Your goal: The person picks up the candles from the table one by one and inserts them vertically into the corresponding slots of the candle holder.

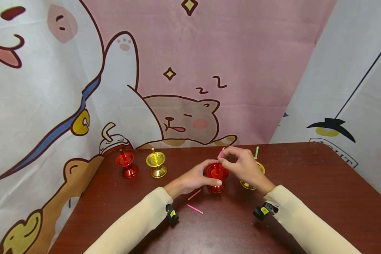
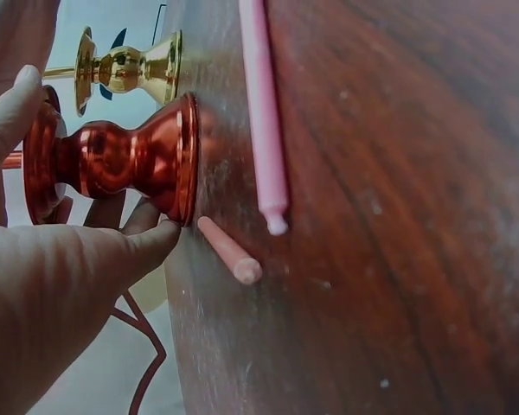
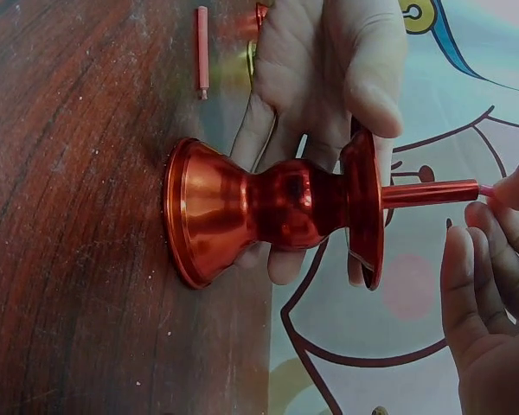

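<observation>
A shiny red candle holder stands upright on the table, a thin red tube rising from its dish. My left hand holds it, with the thumb in front and fingers behind. Above it, my right hand pinches a pink candle between thumb and fingers. The candle's lower end meets the top of the tube in the right wrist view, and the fingertips cover part of it. On the table near my left hand lie a loose pink candle and a coral-red candle.
At the back left stand another red candle holder and a gold one. A second gold holder, partly hidden behind my right hand, has a green candle above it. A cartoon-printed cloth hangs behind the brown table.
</observation>
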A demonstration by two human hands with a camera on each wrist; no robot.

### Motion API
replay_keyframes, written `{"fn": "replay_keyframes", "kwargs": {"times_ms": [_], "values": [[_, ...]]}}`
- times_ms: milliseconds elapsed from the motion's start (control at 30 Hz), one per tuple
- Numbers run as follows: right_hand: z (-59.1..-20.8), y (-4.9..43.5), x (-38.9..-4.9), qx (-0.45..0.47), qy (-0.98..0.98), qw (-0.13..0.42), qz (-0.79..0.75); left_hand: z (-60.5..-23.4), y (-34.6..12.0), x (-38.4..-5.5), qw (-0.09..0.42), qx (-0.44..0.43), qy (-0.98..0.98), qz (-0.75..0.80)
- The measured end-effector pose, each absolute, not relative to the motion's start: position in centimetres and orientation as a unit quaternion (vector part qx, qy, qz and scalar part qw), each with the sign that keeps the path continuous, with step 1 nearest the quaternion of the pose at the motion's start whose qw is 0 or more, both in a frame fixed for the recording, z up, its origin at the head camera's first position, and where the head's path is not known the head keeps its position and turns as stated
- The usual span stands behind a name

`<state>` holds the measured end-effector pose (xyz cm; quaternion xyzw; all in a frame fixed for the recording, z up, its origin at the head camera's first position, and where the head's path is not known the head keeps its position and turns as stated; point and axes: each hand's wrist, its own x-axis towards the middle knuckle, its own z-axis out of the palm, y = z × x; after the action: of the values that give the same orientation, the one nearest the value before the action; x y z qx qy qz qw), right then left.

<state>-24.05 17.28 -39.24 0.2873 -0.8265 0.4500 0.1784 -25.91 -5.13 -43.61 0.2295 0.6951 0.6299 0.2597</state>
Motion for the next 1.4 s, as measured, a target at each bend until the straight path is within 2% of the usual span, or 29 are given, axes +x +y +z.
{"fn": "replay_keyframes", "kwargs": {"times_ms": [567,867,1267,1400], "values": [[-38.9,17.4,-24.6,0.325,-0.832,0.196,0.405,-43.8,-4.8,-26.0,0.264,0.238,0.685,0.636],[-39.0,17.6,-24.4,0.322,-0.838,0.179,0.402,-43.9,-4.7,-25.9,0.262,0.240,0.686,0.635],[-38.9,17.5,-24.3,0.311,-0.844,0.172,0.402,-43.1,-5.3,-25.3,0.221,0.239,0.738,0.591],[-39.1,17.6,-24.1,0.304,-0.844,0.167,0.409,-43.0,-5.8,-25.1,0.221,0.233,0.747,0.582]]}}
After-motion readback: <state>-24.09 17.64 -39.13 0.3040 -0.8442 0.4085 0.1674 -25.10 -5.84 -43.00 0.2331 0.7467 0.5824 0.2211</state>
